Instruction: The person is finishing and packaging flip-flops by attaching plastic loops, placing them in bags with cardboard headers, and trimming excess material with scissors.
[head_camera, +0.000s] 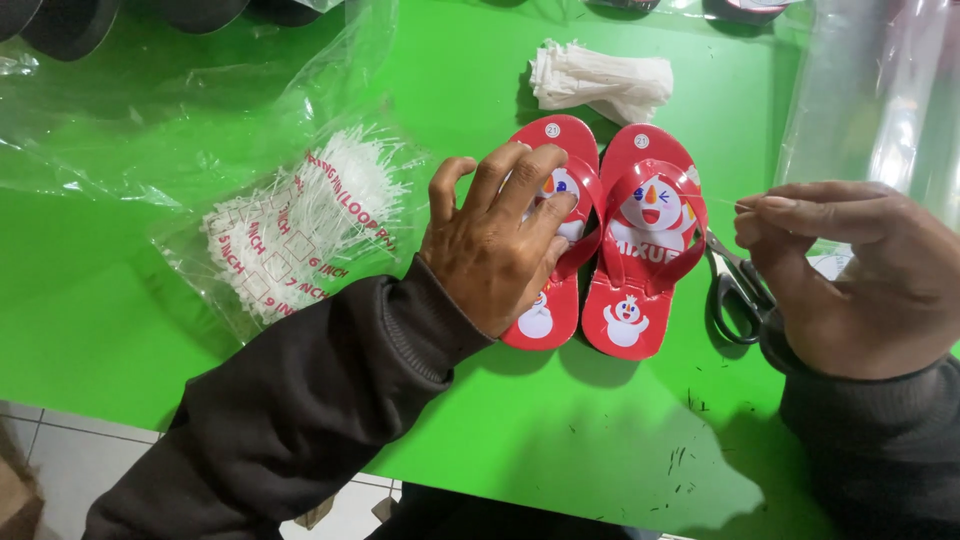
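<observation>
Two small red flip-flops with snowman pictures lie side by side on the green table (560, 420). My left hand (497, 238) rests flat on the left flip-flop (552, 310), fingers spread over its strap. The right flip-flop (645, 250) lies uncovered beside it. My right hand (860, 275) hovers to the right, thumb and forefinger pinching a thin clear plastic loop pin (722, 204) that points toward the right flip-flop's strap.
Black scissors (738, 290) lie partly under my right hand. A clear bag of white loop pins (300, 225) sits left of the flip-flops. Folded white paper pieces (600, 82) lie behind them. Clear plastic bags (870, 90) stand at the right and far left.
</observation>
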